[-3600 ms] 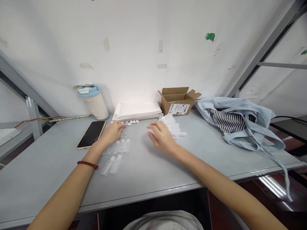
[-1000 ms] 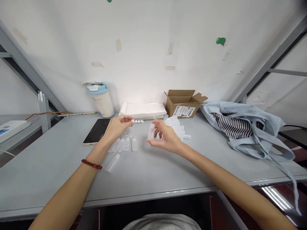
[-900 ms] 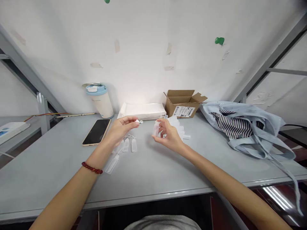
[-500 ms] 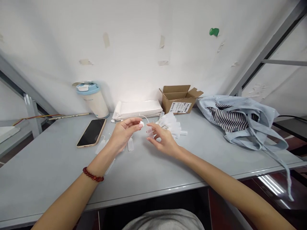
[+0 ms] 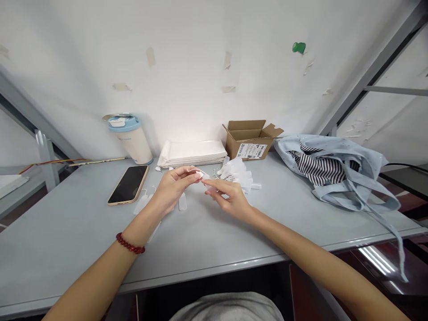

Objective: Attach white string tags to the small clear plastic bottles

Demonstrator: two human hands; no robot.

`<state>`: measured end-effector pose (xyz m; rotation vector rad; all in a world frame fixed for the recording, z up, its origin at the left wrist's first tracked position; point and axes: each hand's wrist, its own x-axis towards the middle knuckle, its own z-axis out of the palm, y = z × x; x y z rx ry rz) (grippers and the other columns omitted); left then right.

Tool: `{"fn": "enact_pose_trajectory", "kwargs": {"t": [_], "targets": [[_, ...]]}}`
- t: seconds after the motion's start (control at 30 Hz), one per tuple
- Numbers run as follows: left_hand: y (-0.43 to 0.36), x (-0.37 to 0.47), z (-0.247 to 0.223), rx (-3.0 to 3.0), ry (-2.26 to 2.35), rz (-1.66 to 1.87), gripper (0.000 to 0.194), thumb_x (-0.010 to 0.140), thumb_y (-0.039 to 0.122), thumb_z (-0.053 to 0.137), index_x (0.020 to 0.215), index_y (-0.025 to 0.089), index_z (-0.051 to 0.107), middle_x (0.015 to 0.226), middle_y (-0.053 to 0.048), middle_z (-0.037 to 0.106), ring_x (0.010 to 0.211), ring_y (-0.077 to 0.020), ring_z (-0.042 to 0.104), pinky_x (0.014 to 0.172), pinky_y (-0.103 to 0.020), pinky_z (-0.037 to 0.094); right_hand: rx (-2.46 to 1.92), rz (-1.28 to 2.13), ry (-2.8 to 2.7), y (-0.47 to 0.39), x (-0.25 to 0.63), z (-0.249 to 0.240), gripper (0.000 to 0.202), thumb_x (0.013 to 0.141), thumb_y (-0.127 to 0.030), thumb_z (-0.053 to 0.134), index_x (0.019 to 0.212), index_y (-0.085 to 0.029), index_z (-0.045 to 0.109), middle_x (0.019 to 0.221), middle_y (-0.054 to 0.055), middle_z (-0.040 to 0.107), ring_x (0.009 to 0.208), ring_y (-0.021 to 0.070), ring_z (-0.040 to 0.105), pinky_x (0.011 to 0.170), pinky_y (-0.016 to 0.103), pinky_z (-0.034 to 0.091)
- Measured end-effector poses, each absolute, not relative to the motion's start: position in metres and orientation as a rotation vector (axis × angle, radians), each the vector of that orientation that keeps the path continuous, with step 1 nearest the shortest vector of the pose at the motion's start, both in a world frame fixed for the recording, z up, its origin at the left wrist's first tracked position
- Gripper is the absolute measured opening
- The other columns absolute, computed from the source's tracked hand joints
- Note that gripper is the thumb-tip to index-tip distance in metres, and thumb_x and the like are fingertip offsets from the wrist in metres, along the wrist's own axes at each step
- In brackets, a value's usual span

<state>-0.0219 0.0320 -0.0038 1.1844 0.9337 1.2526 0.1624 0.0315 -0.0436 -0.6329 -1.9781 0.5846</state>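
My left hand [image 5: 177, 185] pinches a small white piece [image 5: 199, 174] between thumb and fingertips; a thin white cord bends over from it. Close against it, my right hand [image 5: 230, 198] holds a small translucent white tag [image 5: 210, 189], partly hidden by the fingers. The fingertips of both hands nearly touch. A similar translucent tag [image 5: 182, 202] lies on the table beside my left hand, and more tags with cord loops [image 5: 142, 203] lie partly under my left forearm. Behind my right hand is a heap of translucent white tags [image 5: 236, 171].
On the grey table [image 5: 207, 240] a phone [image 5: 129, 184] and a blue-lidded cup [image 5: 132, 138] stand left. A stack of white paper [image 5: 194, 153] and an open cardboard box [image 5: 249, 145] sit by the wall. A light blue cloth bag [image 5: 334, 165] lies right.
My hands have come closer together, the right fingers shifting to the left hand's fingertips. The cord that arched between them is now lower and flatter. The tags on the table have not moved.
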Motion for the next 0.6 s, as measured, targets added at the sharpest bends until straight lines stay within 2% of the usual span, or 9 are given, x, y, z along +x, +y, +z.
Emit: {"fn": "enact_pose_trajectory", "kwargs": {"t": [0.17, 0.27, 0.4, 0.5, 0.6], "targets": [[0.0322, -0.023, -0.0031, 1.222, 0.959, 1.227, 0.021, 0.068, 0.03, 0.079, 0.083, 0.018, 0.072, 0.086, -0.002, 0.066, 0.082, -0.015, 0.059, 0.085, -0.031, 0.045, -0.62, 0.636, -1.956, 0.0315, 0.162, -0.0444, 0.023, 0.09, -0.02, 0.049, 0.11, -0.022, 0.061, 0.097, 0.006, 0.068, 0.078, 0.015, 0.066, 0.063, 0.028, 0.056], [0.0316, -0.0236, -0.0026, 1.305, 1.022, 1.216, 0.024, 0.068, 0.033, 0.078, 0.086, 0.019, 0.071, 0.086, -0.003, 0.066, 0.082, -0.0162, 0.059, 0.084, -0.031, 0.046, -0.659, 0.698, -1.953, 0.0308, 0.1623, -0.0432, 0.017, 0.088, -0.021, 0.052, 0.105, -0.021, 0.054, 0.086, 0.003, 0.064, 0.072, 0.014, 0.064, 0.065, 0.03, 0.055], [0.0294, -0.0236, -0.0007, 1.461, 1.055, 1.205, 0.02, 0.071, 0.034, 0.075, 0.084, 0.019, 0.071, 0.087, -0.003, 0.067, 0.085, -0.0175, 0.059, 0.081, -0.031, 0.048, -0.688, 0.793, -1.947, 0.0295, 0.1625, -0.0407, 0.022, 0.087, -0.022, 0.052, 0.106, -0.022, 0.041, 0.082, 0.001, 0.059, 0.069, 0.0133, 0.062, 0.064, 0.03, 0.051], [0.0277, -0.024, 0.002, 1.529, 1.07, 1.199, 0.022, 0.07, 0.033, 0.075, 0.085, 0.018, 0.07, 0.086, -0.004, 0.067, 0.086, -0.0185, 0.06, 0.081, -0.031, 0.048, -0.732, 0.844, -1.937, 0.0285, 0.1624, -0.0387, 0.021, 0.088, -0.025, 0.051, 0.104, -0.023, 0.038, 0.077, -0.001, 0.058, 0.066, 0.0131, 0.058, 0.063, 0.03, 0.048], [0.0273, -0.0259, 0.0043, 1.532, 1.093, 1.189, 0.026, 0.068, 0.032, 0.077, 0.087, 0.018, 0.069, 0.086, -0.004, 0.067, 0.087, -0.0202, 0.06, 0.08, -0.033, 0.049, -0.748, 1.063, -1.851, 0.028, 0.1629, -0.0346, 0.021, 0.088, -0.03, 0.052, 0.1, -0.023, 0.037, 0.075, -0.001, 0.059, 0.065, 0.0131, 0.057, 0.06, 0.028, 0.045]]}}
